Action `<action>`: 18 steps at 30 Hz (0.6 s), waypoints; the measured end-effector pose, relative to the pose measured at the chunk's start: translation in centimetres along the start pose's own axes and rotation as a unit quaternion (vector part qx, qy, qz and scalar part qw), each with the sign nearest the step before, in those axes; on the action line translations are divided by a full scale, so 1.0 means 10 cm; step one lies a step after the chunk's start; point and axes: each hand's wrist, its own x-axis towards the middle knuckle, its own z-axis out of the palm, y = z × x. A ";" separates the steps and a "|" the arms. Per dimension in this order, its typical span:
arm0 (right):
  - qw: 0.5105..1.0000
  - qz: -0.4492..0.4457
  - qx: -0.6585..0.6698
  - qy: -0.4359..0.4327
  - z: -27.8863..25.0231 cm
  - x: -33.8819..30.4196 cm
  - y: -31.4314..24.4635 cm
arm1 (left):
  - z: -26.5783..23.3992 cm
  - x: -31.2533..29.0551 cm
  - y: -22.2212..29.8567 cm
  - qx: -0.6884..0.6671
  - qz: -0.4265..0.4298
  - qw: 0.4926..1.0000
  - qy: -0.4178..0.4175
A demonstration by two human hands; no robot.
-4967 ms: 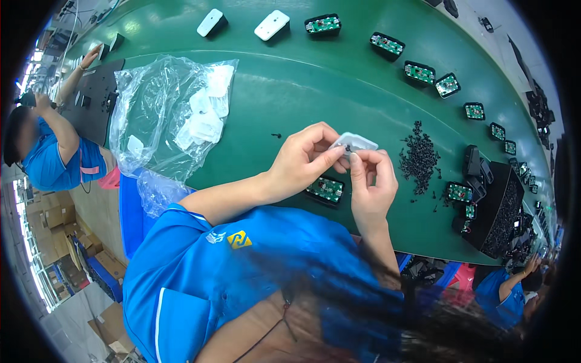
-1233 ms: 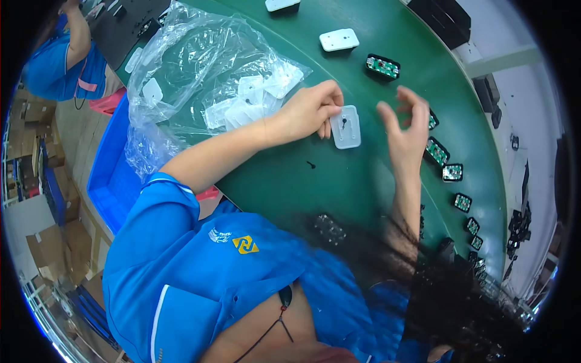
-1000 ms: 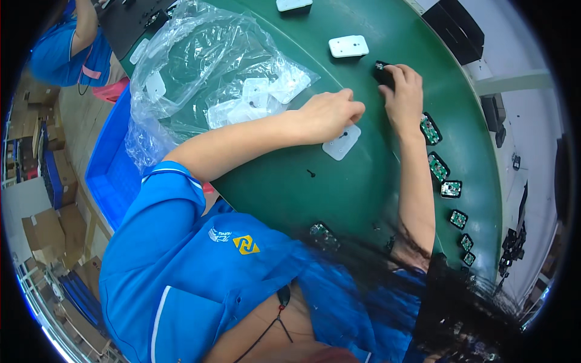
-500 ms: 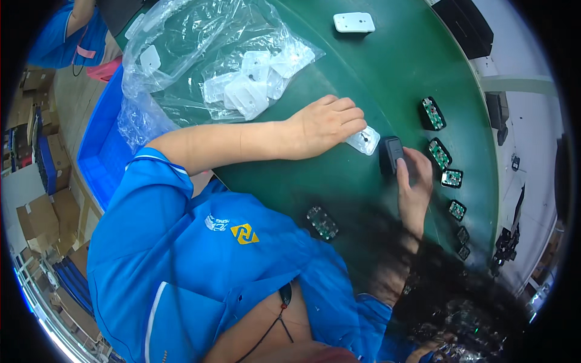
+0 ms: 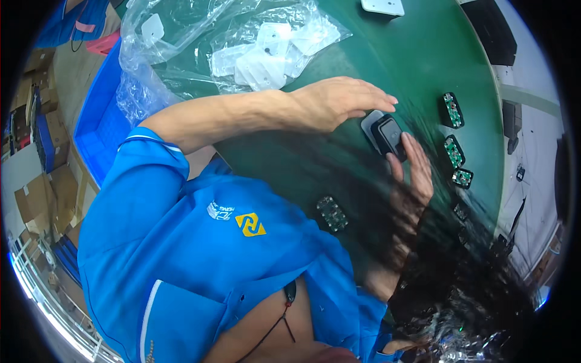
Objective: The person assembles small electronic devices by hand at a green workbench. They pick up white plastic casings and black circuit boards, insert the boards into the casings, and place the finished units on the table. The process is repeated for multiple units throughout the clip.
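Observation:
A small black plastic case [image 5: 390, 135] lies tilted and overlaps a pale cover plate [image 5: 371, 126], whose edge shows along its left side. My right hand [image 5: 416, 175] has the case's near right corner between thumb and fingers. Above the plate, my left hand [image 5: 339, 104] reaches in from the left with its fingers stretched out, and nothing shows in its grasp. The fingertips are close to the far edge of the case; whether they touch it I cannot tell. Dark strands of hair blur across my right forearm.
A clear plastic bag [image 5: 181, 60] with several white cover plates [image 5: 266, 63] lies at the far left, beside a blue bin [image 5: 100, 127]. Open cases with green circuit boards [image 5: 452, 111] line the right table edge. Another dark case [image 5: 332, 213] lies near my body; a white-topped one [image 5: 383, 6] is at the back.
The black case has tipped over and now overlaps the pale plate. My left fingers have let go of the plate and straightened. The whole view has shifted slightly.

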 end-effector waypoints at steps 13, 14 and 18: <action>0.995 -0.036 -0.087 -0.041 0.20 0.03 0.00 | 0.00 -0.13 -0.05 0.110 0.020 0.991 -0.076; 0.988 -0.047 -0.139 -0.052 0.17 0.03 -0.06 | 0.02 -0.14 -0.03 0.134 0.033 0.987 -0.077; 0.995 -0.030 -0.093 0.011 0.30 -0.10 0.03 | 0.03 -0.07 0.00 0.305 0.116 0.938 -0.116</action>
